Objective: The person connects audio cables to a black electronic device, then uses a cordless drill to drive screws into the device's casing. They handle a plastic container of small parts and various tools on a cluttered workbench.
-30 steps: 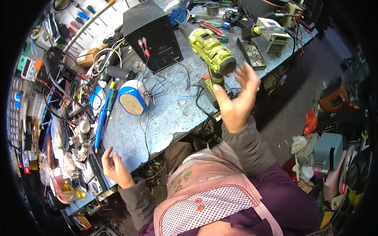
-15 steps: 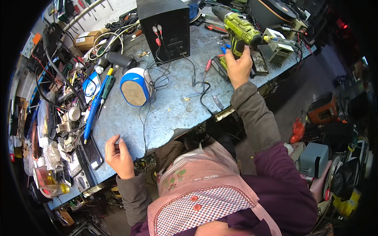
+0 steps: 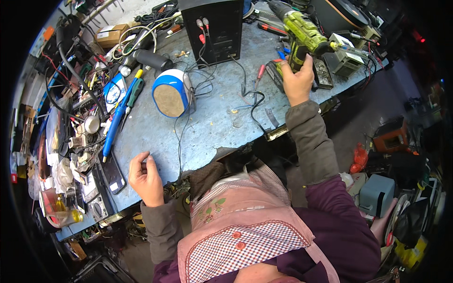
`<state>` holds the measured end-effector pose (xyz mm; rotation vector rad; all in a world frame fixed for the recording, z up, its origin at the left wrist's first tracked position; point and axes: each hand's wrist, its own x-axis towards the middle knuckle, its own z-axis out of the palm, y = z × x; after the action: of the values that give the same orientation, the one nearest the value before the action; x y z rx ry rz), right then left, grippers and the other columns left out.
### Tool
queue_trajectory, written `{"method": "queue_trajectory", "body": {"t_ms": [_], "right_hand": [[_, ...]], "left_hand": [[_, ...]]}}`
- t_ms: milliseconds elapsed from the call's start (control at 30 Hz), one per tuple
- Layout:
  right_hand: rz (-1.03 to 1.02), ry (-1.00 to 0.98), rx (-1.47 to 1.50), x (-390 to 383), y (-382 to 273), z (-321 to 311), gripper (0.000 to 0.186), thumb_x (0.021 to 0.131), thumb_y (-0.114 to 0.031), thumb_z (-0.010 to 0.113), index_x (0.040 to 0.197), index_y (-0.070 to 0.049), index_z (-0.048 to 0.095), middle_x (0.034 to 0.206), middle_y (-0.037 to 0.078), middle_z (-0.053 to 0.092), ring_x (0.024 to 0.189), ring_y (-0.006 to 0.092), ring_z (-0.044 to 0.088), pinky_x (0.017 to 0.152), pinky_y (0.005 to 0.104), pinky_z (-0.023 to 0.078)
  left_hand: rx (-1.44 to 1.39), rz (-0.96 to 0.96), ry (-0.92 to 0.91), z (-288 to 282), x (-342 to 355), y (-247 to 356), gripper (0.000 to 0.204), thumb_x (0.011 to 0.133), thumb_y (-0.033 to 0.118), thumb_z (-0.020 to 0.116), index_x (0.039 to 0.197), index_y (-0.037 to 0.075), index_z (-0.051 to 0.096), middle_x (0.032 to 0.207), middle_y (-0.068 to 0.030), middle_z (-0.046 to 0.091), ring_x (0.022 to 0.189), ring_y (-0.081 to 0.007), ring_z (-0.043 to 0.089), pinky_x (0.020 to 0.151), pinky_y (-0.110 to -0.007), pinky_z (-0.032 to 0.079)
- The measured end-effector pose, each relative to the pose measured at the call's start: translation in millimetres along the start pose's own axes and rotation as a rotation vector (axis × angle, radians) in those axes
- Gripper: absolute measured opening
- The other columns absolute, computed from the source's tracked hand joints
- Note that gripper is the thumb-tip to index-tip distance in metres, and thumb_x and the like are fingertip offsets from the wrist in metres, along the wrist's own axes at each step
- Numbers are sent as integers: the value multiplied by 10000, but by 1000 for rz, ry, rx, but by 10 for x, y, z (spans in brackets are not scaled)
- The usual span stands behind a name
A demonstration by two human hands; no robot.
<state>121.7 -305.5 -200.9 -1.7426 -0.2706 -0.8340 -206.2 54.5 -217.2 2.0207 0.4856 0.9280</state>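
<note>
My right hand (image 3: 299, 85) is closed around the lower handle of a yellow-green cordless drill (image 3: 304, 34) at the far right of the bench. The drill's nose points to the back left, and its dark battery base (image 3: 275, 74) shows beside my thumb. My left hand (image 3: 147, 181) hovers by the bench's front edge, fingers loosely curled with the thumb close to the index finger. Nothing shows in it. Between the hands stands a small blue and white speaker (image 3: 171, 96) with a tan front. Behind it is a black speaker box (image 3: 212, 35) with plugged-in cables.
A blue pen-shaped desoldering pump (image 3: 113, 129) and a green-handled screwdriver (image 3: 134, 96) lie left, near a black phone (image 3: 113, 174) and heaped parts. A black cable (image 3: 245, 85) runs across the blue bench (image 3: 214, 127). A metal-cased unit (image 3: 347, 62) stands right of the drill.
The whole view has shifted, so the bench things appear farther right and slightly higher. My right hand stays on the drill. My left thumb and index finger look closer together.
</note>
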Motion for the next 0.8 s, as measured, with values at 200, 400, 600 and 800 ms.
{"method": "queue_trajectory", "body": {"t_ms": [200,400,600,800], "right_hand": [[-39,9,-32,-79,-44,-3,540,880,-56,853,1361,-11,613,1090,131,769,945,240,752,877,392,586],[-41,12,-88,-47,71,19,549,901,-73,840,1396,3,615,1198,169,782,1036,255,760,945,395,580],[-15,-10,-75,31,187,-48,596,895,-134,866,1397,64,613,1221,201,772,1096,290,759,973,419,582],[-25,-12,-181,29,282,-25,654,916,-193,869,1417,121,589,1233,233,768,1090,328,764,978,429,584]], "left_hand": [[-48,-125,-85,-20,63,4,290,988,-6,741,1278,-21,732,1111,-55,722,736,-58,582,647,-238,485],[-294,-258,-305,217,569,390,941,914,113,849,1694,60,325,1651,-284,456,1251,-316,653,986,-435,595],[-279,-135,-370,1231,952,462,884,888,177,818,1617,-37,367,1456,-253,626,1291,-303,654,1076,-415,552],[-208,-65,-594,1817,782,658,672,952,113,812,1505,-69,477,1300,-263,731,1164,-321,742,979,-419,597]]}}
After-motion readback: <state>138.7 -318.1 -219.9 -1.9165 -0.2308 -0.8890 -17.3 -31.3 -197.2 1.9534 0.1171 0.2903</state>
